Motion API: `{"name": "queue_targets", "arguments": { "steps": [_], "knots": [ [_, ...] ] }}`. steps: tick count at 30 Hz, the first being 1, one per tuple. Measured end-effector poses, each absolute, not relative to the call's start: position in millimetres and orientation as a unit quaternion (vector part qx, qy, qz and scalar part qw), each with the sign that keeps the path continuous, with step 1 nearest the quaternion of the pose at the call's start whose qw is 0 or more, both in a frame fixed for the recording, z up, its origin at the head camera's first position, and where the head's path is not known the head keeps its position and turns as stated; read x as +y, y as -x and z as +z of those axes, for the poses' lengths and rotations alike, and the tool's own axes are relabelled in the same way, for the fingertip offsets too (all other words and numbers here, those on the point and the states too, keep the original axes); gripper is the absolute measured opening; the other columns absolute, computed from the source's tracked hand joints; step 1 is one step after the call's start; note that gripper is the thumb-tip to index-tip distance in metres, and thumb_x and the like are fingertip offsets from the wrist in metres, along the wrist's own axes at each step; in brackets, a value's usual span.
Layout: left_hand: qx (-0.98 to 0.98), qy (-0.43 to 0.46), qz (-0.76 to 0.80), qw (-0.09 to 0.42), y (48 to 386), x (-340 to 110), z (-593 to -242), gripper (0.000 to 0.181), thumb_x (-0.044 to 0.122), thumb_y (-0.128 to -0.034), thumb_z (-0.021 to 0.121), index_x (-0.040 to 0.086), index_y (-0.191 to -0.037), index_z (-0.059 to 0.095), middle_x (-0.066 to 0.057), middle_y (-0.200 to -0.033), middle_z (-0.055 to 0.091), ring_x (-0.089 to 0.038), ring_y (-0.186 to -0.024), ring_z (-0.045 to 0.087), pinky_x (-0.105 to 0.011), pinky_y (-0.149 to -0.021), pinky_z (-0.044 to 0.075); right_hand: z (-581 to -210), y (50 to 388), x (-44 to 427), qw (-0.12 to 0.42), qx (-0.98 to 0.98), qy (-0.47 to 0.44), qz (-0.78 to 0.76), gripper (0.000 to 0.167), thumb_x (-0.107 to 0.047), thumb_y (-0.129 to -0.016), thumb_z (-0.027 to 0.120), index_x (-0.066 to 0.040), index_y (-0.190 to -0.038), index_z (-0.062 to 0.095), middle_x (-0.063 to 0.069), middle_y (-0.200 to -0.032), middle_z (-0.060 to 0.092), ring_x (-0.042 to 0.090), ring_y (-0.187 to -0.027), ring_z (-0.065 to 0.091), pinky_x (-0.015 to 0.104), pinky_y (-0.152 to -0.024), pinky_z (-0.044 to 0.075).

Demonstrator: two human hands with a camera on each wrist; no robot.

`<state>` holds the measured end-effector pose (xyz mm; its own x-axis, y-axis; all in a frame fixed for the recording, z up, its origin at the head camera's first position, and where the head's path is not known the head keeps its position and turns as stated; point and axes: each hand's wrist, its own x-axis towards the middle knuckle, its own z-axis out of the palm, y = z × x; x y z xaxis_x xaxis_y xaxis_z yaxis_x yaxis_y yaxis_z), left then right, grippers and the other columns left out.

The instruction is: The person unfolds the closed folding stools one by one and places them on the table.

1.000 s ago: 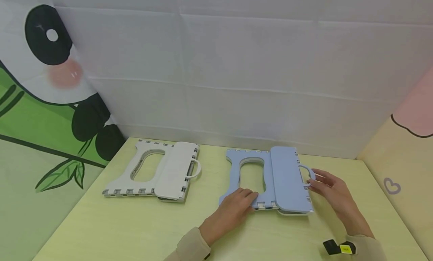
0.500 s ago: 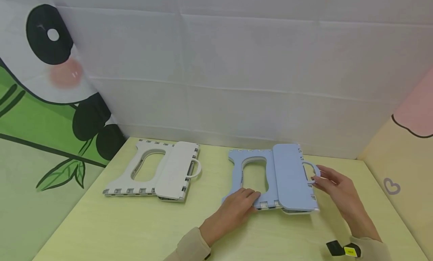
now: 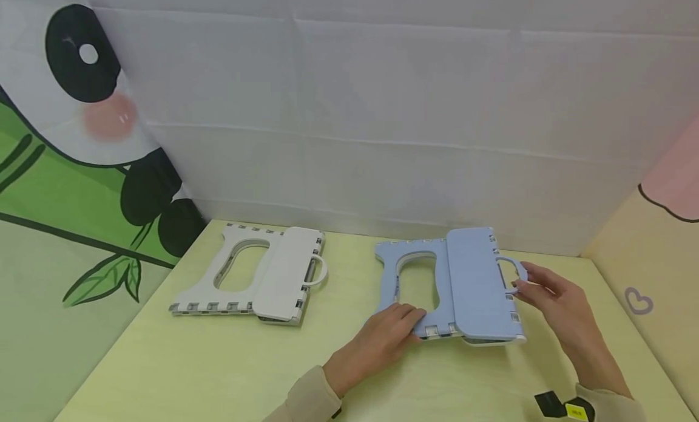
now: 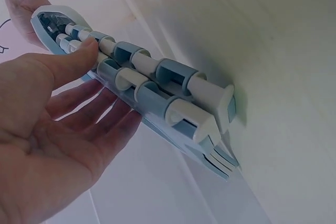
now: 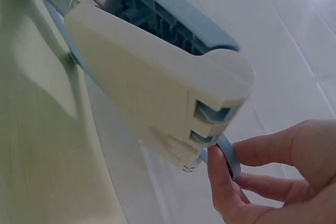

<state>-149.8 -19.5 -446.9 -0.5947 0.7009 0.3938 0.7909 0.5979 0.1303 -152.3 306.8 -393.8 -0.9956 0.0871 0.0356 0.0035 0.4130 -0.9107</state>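
While the left hand (image 3: 382, 335) is gripping the near edge of the blue stool (image 3: 479, 282), the right hand (image 3: 565, 303) is pinching its handle (image 5: 231, 160). The stool is slanting over the table (image 3: 218, 373), handle side raised, and a white stool (image 3: 285, 276) is lying to its left.

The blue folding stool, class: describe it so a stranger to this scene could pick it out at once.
In the head view, find the pale yellow table. Over its right half, the left hand grips the near edge of the blue folding stool while the right hand pinches its loop handle. Its light blue top sets it apart from the similar white stool to its left.
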Motion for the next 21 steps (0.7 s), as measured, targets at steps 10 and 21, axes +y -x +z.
{"name": "queue_targets", "arguments": {
  "steps": [10,21],
  "knots": [
    [-0.863,0.445,-0.167,0.17,149,-19,-446,0.039,0.023,-0.0948,0.076,0.004,-0.127,0.064,-0.004,-0.116,0.069,-0.016,-0.101,0.066,-0.022,-0.087,0.055,-384,146,308,0.058,-0.801,0.021,0.596,0.064,-0.021,-0.1,0.071,0.006,-0.151,0.043,-0.016,-0.112,0.062,0.001,-0.09,0.073,0.013,-0.081,0.056],
    [-0.847,0.459,-0.192,0.186,148,-18,-444,0.042,0.024,-0.0936,0.077,0.003,-0.127,0.063,-0.005,-0.116,0.068,-0.016,-0.103,0.067,-0.021,-0.086,0.056,-376,140,309,0.072,-0.746,0.002,0.662,0.057,-0.013,-0.098,0.072,-0.002,-0.15,0.051,-0.014,-0.111,0.068,0.004,-0.088,0.074,0.012,-0.082,0.055]
  ]
}}
